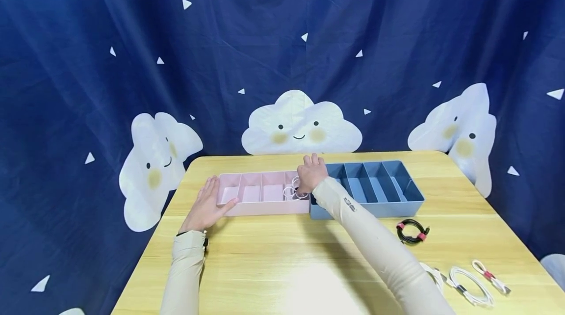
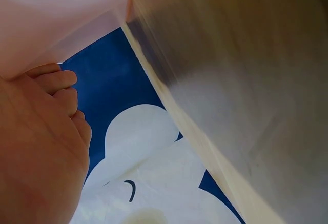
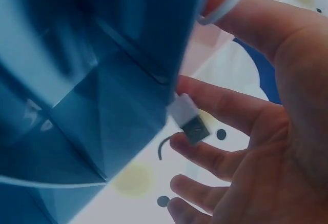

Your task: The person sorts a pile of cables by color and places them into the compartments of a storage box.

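Note:
A pink divided box [image 1: 250,208] stands at the back of the table, end to end with a blue divided box [image 1: 368,209]. My left hand [image 1: 206,205] rests on the pink box's left end, thumb along the front side; in the left wrist view that hand [image 2: 43,137] lies against the pink wall. Over the pink box's right-end compartment my right hand [image 1: 311,173] holds a white USB cable [image 1: 289,192], its loops hanging in the compartment. The cable's USB plug [image 3: 188,119] shows beside the fingers of my right hand [image 3: 261,147] in the right wrist view.
A coiled black cable [image 1: 402,236] with red ties lies in front of the blue box. Farther right lie a white cable with a dark tie [image 1: 478,285] and one with a red tie [image 1: 490,275]. Another white cable [image 1: 434,273] is partly behind my right sleeve.

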Demonstrator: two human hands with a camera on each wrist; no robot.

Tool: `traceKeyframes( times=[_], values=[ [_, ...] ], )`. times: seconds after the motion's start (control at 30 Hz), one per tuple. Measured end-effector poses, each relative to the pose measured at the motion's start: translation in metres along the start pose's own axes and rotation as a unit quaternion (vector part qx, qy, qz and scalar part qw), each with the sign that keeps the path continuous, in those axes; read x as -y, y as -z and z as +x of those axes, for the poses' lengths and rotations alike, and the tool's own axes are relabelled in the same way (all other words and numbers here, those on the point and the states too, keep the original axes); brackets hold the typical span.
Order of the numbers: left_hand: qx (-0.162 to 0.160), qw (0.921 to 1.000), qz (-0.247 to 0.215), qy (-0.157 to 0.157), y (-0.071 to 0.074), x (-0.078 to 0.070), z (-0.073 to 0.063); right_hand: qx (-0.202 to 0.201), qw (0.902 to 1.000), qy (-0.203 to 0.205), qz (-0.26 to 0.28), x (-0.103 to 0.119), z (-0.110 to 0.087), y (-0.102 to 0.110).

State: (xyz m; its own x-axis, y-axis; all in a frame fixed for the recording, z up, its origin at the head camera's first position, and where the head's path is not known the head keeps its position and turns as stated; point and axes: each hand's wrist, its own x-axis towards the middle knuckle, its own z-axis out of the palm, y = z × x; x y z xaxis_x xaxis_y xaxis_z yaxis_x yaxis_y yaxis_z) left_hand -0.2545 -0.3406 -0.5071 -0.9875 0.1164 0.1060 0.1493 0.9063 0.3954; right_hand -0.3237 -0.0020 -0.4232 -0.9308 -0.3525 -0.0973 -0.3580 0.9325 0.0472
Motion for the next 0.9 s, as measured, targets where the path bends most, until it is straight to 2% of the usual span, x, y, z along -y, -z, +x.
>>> traceKeyframes(
  times=[0.13, 0.3, 0.43, 0.6, 0.9],
  values=[
    [0.003, 1.0000, -0.003, 0.000, 0.0004, -0.0003, -0.0010, -0.005, 0.9997, 0.013, 0.019, 0.0012, -0.0034, 0.0067],
    [0.003, 1.0000, -0.006, 0.004, 0.0009, -0.0005, -0.0025, -0.014, 0.9993, 0.026, 0.022, 0.0040, -0.0056, 0.0108],
    [0.003, 1.0000, -0.008, 0.004, 0.0002, -0.0011, -0.0025, -0.007, 0.9993, 0.031, 0.020, 0.0061, -0.0056, 0.0095],
    [0.001, 1.0000, -0.008, 0.001, -0.0004, -0.0022, -0.0007, -0.005, 0.9974, 0.067, 0.026, 0.0072, -0.0053, 0.0082],
    [0.002, 1.0000, -0.008, -0.002, -0.0001, -0.0009, 0.0007, -0.038, 0.9949, 0.093, -0.005, 0.0036, -0.0067, 0.0075]
  ],
)
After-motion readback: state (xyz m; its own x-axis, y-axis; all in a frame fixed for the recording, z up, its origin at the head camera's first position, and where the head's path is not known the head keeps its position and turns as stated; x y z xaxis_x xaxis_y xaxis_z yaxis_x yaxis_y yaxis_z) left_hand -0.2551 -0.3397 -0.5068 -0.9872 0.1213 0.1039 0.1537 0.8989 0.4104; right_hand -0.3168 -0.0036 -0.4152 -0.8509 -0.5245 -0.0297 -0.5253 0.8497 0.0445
